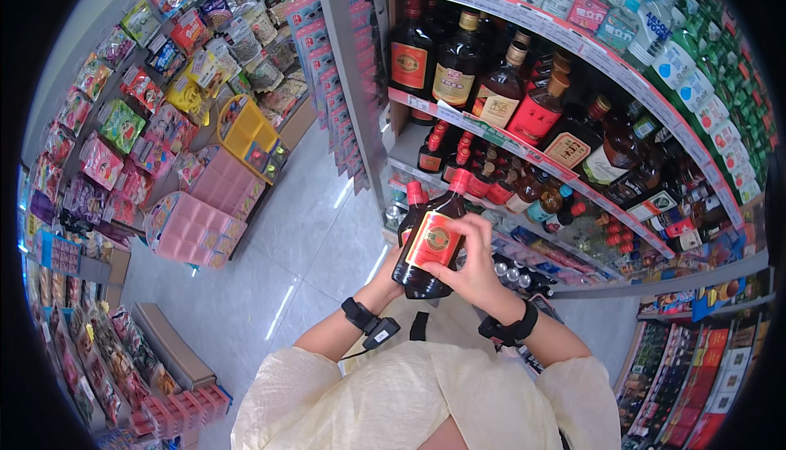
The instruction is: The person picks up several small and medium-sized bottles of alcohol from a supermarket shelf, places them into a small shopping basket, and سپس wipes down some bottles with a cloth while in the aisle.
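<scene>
Before my body, my right hand (476,266) grips a dark glass liquor bottle (435,238) with a red cap and a red label, thumb and fingers around its label. The bottle tilts with its cap towards the shelf. Just behind and left of it, a second dark bottle (412,207) with a red cap is partly hidden. My left hand (390,278) is at the lower left of both bottles, its fingers mostly hidden behind them; it appears to hold the second one. Small red-capped bottles (431,154) stand on the shelf beyond.
Curved shelves with red-edged price strips (491,133) hold large liquor bottles (457,60) at the right. A grey upright post (353,63) stands beside hanging pink packs (331,75). Snack racks and pink divided trays (196,229) line the left, across the tiled floor (295,253).
</scene>
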### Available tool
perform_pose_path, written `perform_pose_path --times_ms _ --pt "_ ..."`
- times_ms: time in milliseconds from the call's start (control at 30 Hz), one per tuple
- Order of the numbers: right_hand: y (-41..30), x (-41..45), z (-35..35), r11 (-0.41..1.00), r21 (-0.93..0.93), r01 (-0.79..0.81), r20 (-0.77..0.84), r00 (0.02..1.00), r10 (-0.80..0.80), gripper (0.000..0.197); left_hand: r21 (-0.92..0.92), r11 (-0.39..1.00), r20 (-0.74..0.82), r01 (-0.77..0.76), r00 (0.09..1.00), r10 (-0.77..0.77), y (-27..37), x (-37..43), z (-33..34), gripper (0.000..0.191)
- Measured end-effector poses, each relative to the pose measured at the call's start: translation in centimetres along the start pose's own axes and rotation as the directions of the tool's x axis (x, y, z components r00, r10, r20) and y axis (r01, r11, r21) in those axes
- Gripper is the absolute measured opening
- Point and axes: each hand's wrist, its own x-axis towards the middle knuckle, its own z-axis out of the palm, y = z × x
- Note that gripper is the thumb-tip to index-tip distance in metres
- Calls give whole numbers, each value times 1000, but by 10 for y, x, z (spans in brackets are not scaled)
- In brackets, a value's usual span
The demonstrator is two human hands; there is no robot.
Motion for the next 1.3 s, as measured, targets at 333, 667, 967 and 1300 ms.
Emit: perform_pose_path --times_ms 333,667,967,1300 --pt "37 58 11 646 456 -612 543 766 343 81 155 977 -261 -144 948 181 11 -12 -9 34" --pt "43 118 33 708 507 -491 466 848 254 50 195 945 -336 -263 887 316 26 -18 -51 34" --pt "80 176 82 985 -119 -126 -132 985 110 52 344 932 -344 -115 908 239 100 -46 -99 35" --pt "160 220 163 886 -197 -419 -361 872 332 56 530 848 -6 -4 1000 8 171 -30 -113 43"
